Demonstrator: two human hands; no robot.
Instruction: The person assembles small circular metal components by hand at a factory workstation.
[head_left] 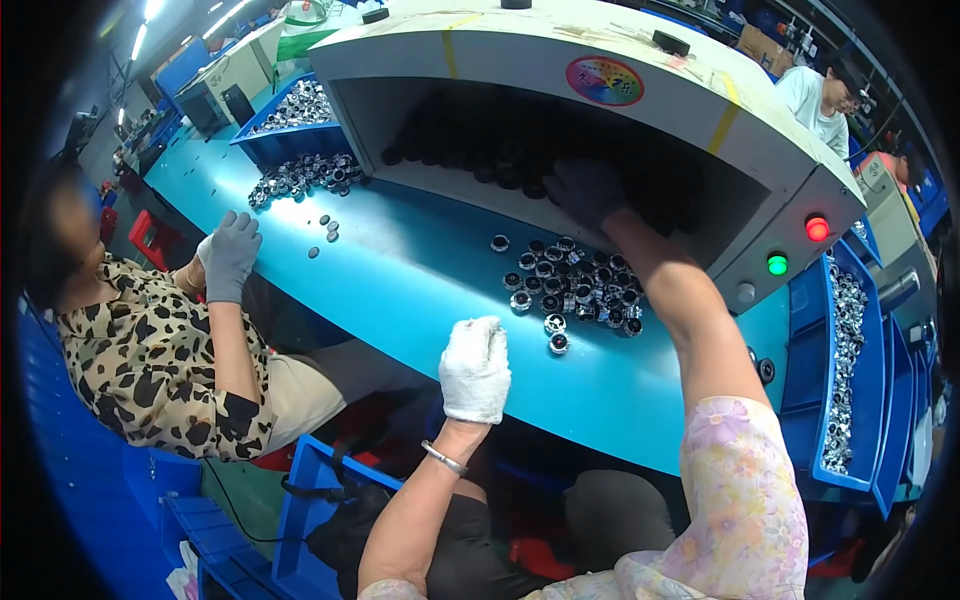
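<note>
My left hand [476,370], in a white glove, is curled into a fist above the near edge of the blue-green table [400,300]. Whatever it may hold is hidden. My right hand [585,190], in a dark grey glove, reaches into the shadowed opening of a white box-shaped machine [385,50]; its fingers are lost in the dark. Several dark round parts [510,175] stand inside, left of that hand. In front of the opening, below my right forearm, lies a loose pile of small round chrome-and-black parts [575,280].
Red [817,229] and green [777,264] lights glow on the machine's right front. Blue bins [805,330] with chrome parts stand at right. At left, a co-worker's gloved hand [230,255] rests near another pile [305,178] and a filled blue bin [275,150].
</note>
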